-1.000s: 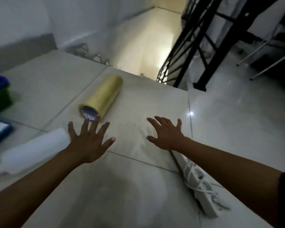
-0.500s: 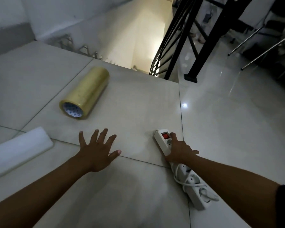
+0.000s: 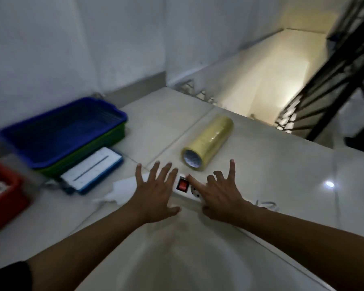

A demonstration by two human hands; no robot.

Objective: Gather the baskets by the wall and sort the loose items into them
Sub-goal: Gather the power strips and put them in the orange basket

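My right hand [image 3: 218,193] holds a white power strip [image 3: 185,191] with a red switch, index finger lying along its top and thumb at its near side. My left hand [image 3: 156,192] is spread flat just left of the strip's switch end, holding nothing. A yellow tape roll [image 3: 209,142] lies on the floor just beyond both hands. By the wall at the left, a blue basket [image 3: 61,131] sits stacked on a green basket [image 3: 88,153]. A red basket [image 3: 6,198] with something white inside is at the far left edge.
A flat white item with a blue frame [image 3: 93,171] lies in front of the stacked baskets. A white roll [image 3: 122,189] lies partly under my left hand. The strip's cord [image 3: 267,204] trails right. An open stairwell [image 3: 271,80] with black railing [image 3: 324,87] drops behind.
The view has swung left, bringing the baskets into sight. My right hand has brought the power strip leftward, close to my spread left hand.
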